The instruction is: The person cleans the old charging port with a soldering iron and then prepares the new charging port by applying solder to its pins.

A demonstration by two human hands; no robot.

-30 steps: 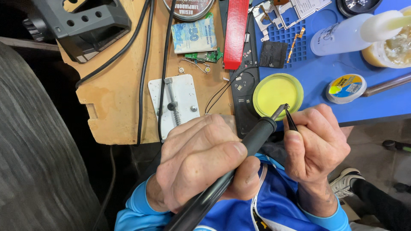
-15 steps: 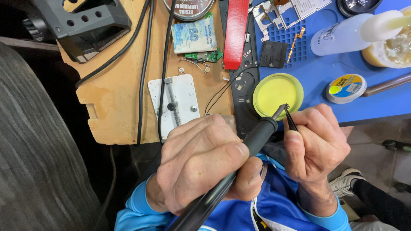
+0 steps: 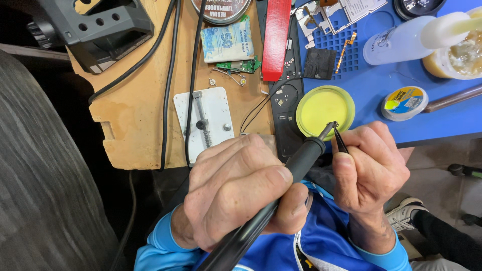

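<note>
Gripping a black soldering iron [image 3: 281, 185], left hand [image 3: 236, 193] is closed round its handle, tip poking out up-right twd the yellow round tin [image 3: 325, 105]. Right hand [image 3: 369, 168] pinches dark tweezers [image 3: 340, 141] betw. thumb & fingers, points just beside the iron tip, at the blue mat [image 3: 401, 120] edge.

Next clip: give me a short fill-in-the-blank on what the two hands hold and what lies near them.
1. The left hand grips a black soldering ____.
2. The right hand pinches thin black ____, their points meeting the tool's tip.
3. Just beyond that tip sits a round ____ tin of paste.
4. The tin rests at the edge of a ____ mat.

Missing words: iron; tweezers; yellow; blue
</note>
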